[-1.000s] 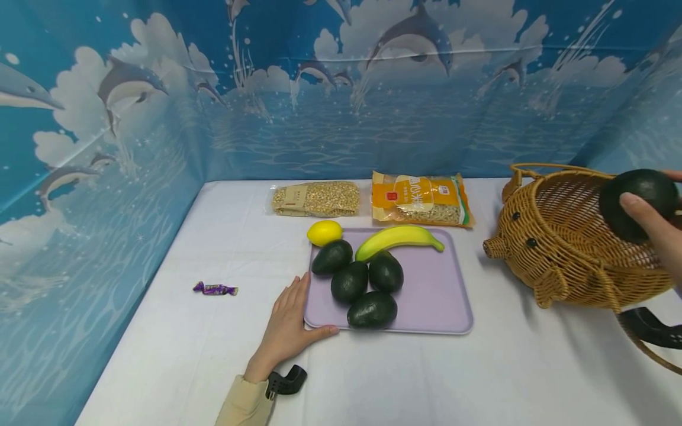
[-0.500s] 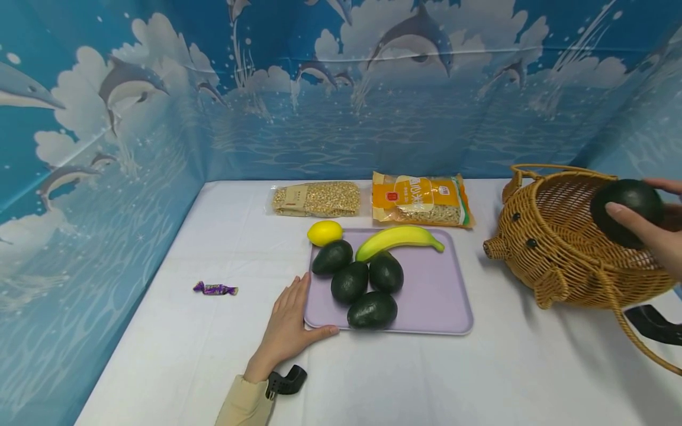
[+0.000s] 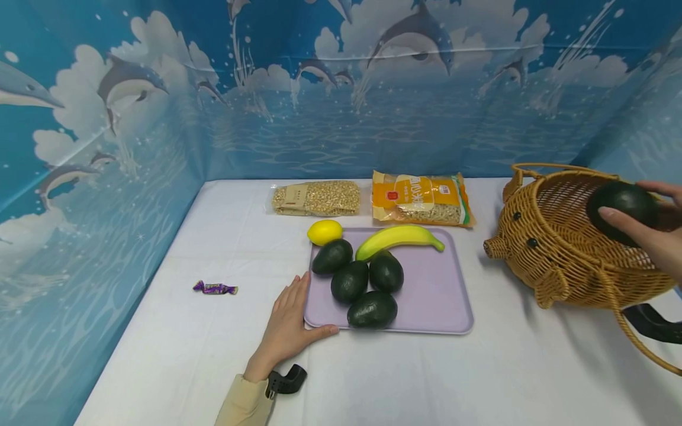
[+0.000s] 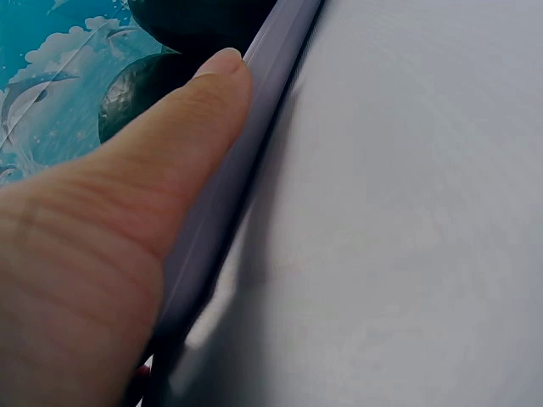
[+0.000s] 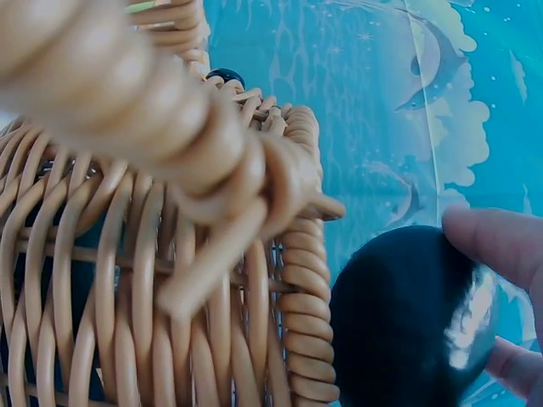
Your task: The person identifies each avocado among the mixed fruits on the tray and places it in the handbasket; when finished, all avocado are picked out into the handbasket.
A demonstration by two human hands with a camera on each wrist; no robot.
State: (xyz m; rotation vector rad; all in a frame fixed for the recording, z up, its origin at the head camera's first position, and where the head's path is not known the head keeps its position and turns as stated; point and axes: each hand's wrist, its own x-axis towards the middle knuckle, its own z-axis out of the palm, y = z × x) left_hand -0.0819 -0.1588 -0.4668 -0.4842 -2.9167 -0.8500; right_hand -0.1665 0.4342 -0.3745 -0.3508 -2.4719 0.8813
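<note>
At the right edge of the head view, my right hand (image 3: 658, 236) grips a dark green avocado (image 3: 622, 213) over the mouth of a wicker pig-shaped basket (image 3: 572, 272). The right wrist view shows the avocado (image 5: 407, 322) beside the woven rim, between thumb and fingers. My left hand (image 3: 290, 325) lies with straight fingers along the near left corner of a lilac tray (image 3: 431, 296), its thumb on the front rim. Several avocados (image 3: 372, 310) and a banana (image 3: 399, 238) lie on the tray. A lemon (image 3: 325, 232) sits at its far left corner.
Behind the tray lie a clear bag of yellow grains (image 3: 319, 198) and an orange packet (image 3: 421, 198). A purple-wrapped candy (image 3: 215, 289) is off to the left. The basket's loose handle (image 3: 634, 340) hangs toward the front. A dolphin-print curtain (image 3: 330, 130) closes the back.
My right hand has moved slightly left and down with the avocado, over the basket's opening. The left hand and the tray have stayed in place.
</note>
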